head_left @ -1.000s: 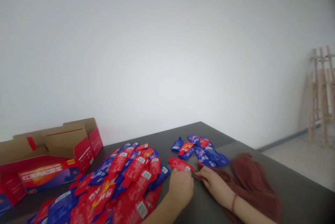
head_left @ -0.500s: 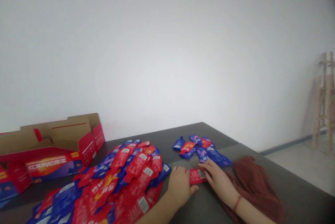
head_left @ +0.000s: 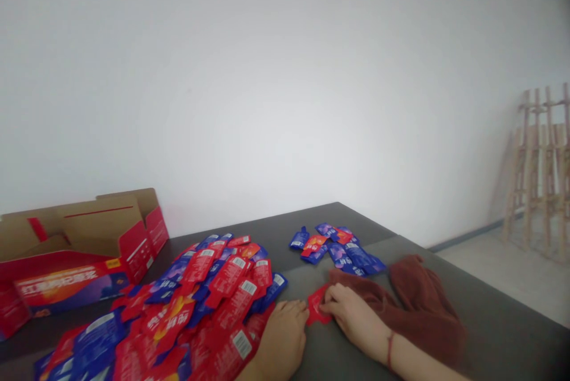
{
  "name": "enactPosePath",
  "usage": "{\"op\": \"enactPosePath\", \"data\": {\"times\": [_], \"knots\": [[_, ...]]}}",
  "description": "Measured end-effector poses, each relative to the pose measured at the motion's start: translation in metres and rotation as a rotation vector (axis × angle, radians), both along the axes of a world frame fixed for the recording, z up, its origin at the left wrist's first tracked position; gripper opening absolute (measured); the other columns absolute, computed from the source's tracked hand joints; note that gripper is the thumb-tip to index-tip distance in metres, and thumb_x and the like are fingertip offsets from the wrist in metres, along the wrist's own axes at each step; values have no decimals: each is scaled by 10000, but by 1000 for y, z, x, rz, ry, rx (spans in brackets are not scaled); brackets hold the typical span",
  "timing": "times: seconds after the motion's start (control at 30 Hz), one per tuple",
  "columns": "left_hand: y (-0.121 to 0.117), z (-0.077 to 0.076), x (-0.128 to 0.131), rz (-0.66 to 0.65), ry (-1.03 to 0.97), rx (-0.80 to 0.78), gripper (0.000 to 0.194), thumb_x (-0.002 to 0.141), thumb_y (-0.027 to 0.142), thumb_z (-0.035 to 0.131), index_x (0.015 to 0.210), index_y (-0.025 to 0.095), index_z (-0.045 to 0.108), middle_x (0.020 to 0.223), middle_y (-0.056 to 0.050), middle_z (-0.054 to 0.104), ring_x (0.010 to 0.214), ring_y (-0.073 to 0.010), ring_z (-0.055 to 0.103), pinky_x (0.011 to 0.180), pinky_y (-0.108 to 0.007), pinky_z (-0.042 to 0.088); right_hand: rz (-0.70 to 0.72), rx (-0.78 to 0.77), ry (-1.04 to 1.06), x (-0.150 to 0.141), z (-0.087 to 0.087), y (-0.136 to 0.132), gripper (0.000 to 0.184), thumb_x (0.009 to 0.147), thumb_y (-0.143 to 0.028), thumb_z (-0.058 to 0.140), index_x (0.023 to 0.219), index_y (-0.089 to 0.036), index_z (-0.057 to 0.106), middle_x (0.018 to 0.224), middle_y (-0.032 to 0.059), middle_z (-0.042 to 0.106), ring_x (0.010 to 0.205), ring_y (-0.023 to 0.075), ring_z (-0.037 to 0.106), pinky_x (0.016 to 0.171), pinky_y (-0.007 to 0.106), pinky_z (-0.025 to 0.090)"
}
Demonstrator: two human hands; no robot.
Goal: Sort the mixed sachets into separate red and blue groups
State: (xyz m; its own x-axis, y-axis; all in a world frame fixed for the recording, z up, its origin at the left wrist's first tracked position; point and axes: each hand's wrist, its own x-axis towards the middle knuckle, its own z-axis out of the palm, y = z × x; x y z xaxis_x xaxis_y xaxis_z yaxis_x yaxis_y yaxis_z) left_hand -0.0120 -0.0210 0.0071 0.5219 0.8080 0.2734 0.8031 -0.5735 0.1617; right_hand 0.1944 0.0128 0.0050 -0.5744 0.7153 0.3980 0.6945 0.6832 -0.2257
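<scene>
A red sachet (head_left: 317, 308) lies on the dark table between my two hands. My right hand (head_left: 354, 317) is closed, its fingertips gripping the sachet's right part. A brown cloth (head_left: 430, 304) lies crumpled behind and beside that hand, one fold reaching up to the fingers. My left hand (head_left: 284, 333) rests palm down at the sachet's left edge, fingers extended and holding nothing visible. Its wrist is beside a large pile of red and blue sachets (head_left: 231, 277), which it partly covers.
A smaller group of blue and red sachets (head_left: 341, 253) lies farther back. Open red cardboard boxes (head_left: 142, 244) stand at the left by the wall. The table's right edge (head_left: 503, 292) slopes toward me. Wooden racks (head_left: 537, 173) stand on the floor beyond.
The view has shifted slightly right. My right hand has moved left and closer over the red sachet, and the cloth has spread beside it. My left hand has drawn back a little.
</scene>
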Motion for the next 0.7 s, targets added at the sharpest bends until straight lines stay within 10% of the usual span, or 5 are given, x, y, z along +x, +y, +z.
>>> {"op": "enactPosePath", "data": {"times": [0.33, 0.7], "knots": [[5, 3, 1, -4, -10, -114, 466, 785, 94, 406, 1196, 206, 595, 1315, -32, 555, 1209, -204, 472, 1057, -367, 319, -102, 80, -75, 2, -1, 1, 238, 928, -140, 446, 915, -190, 678, 903, 58, 605, 857, 197, 507, 764, 319, 362], [8, -2, 1, 41, -40, -111, 558, 749, 120, 402, 1290, 181, 525, 1392, -47, 479, 1290, -221, 388, 1082, -393, 292, 90, 49, -143, -4, -3, -11, 208, 933, -217, 474, 952, -274, 672, 879, 7, 600, 837, 169, 506, 719, 305, 326]]}}
